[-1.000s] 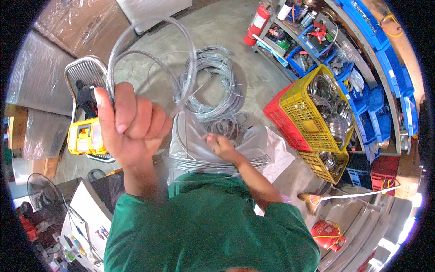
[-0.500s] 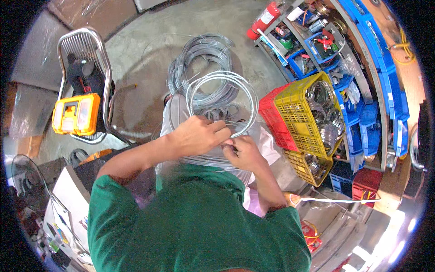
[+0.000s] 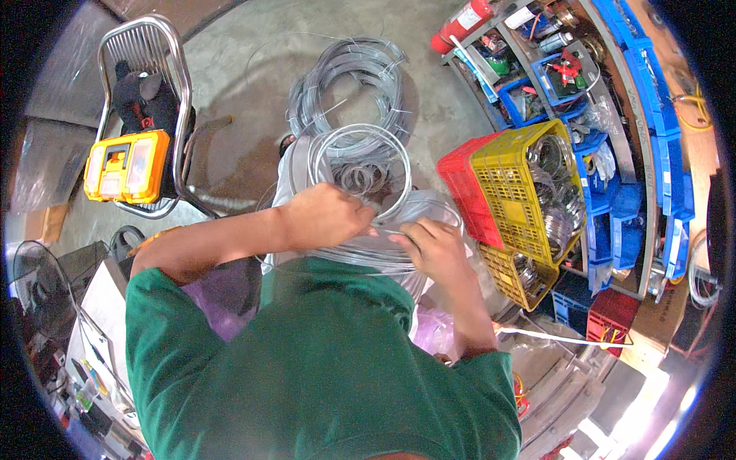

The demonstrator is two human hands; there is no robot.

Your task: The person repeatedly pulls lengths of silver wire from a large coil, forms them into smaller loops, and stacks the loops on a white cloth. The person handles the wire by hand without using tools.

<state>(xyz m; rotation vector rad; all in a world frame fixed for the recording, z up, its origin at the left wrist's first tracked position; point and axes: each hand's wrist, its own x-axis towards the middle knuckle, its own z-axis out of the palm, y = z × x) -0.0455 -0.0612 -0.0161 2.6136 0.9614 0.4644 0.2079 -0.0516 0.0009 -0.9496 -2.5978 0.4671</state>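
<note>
A small ring of silvery wire stands up over my lap, and my left hand is closed round its near side. Close by on the right, my right hand has its thumb and forefinger drawn together by a strand of wire; its exact grip is hard to see. Wider loose loops of wire lie across my lap beneath both hands. Beyond the ring, a smaller dark coil shows partly. A large grey wire coil lies on the floor farther off.
To the right stand a yellow crate holding metal coils, a red crate and shelves with blue bins. A fire extinguisher is at the far right. On the left, a metal chair carries a yellow case.
My hands have drawn apart: the right moved rightward, the left slightly left. The wire ring shifted left with my left hand, and looser loops now show by my right hand.
</note>
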